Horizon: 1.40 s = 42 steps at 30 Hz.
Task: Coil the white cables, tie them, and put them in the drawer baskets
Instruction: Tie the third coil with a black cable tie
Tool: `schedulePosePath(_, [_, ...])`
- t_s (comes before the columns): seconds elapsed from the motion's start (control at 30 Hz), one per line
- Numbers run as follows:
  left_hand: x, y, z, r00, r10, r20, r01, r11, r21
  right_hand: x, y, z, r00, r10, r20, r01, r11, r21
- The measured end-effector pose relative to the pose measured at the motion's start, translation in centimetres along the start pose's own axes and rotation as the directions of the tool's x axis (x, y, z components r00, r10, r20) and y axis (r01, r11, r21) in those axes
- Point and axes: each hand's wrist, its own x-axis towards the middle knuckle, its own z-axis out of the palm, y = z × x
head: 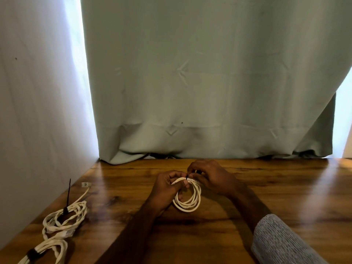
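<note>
White cables are the subject, but size order puts the setting first: a grey-green curtain (209,82) hangs behind a glossy wooden table (285,187). At the table's left edge lie two bundled cables (62,220), one cinched by a black cable tie (67,197) with its tail standing upright; the nearer bundle carries a dark band. At centre, a coiled white cable (188,201) is held just above or on the table; contact cannot be confirmed. Left hand (167,189) grips the coil's upper arc, fingers curled round the strands. Right hand (209,178) pinches a small black tie (188,175) at the same gathered point. Assessment: the cable appears light, limp and springy, likely to unwind if released; hold belongs at the gathered crossing. No drawer baskets are in view.
</note>
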Motion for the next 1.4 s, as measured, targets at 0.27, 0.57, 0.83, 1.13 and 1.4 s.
schedulePosePath(0.27, [0.0,0.1,0.0,1.0,-0.019,-0.008,0.019,1.0,-0.018,0.2,0.1,-0.2,0.997,-0.054,0.045,0.057,0.997,-0.054])
schedulePosePath(0.57, [-0.1,0.2,0.0,1.0,-0.007,-0.008,0.007,1.0,-0.005,0.4,-0.4,-0.2,0.996,-0.053,0.068,0.058,0.996,-0.064])
schedulePosePath(0.83, [-0.1,0.1,-0.1,1.0,-0.003,0.013,0.002,1.0,0.012,0.5,-0.4,-0.9,0.992,-0.023,0.128,0.029,0.998,-0.048])
schedulePosePath(1.13, [-0.1,0.2,-0.2,1.0,-0.001,0.011,0.001,1.0,0.014,0.4,-1.0,-1.4,0.989,0.011,0.147,-0.004,0.999,-0.045])
schedulePosePath(1.4, [-0.1,0.1,-0.1,0.999,0.025,0.029,-0.026,0.999,0.025,0.5,-1.0,-1.1,0.989,0.129,0.078,-0.125,0.991,-0.058])
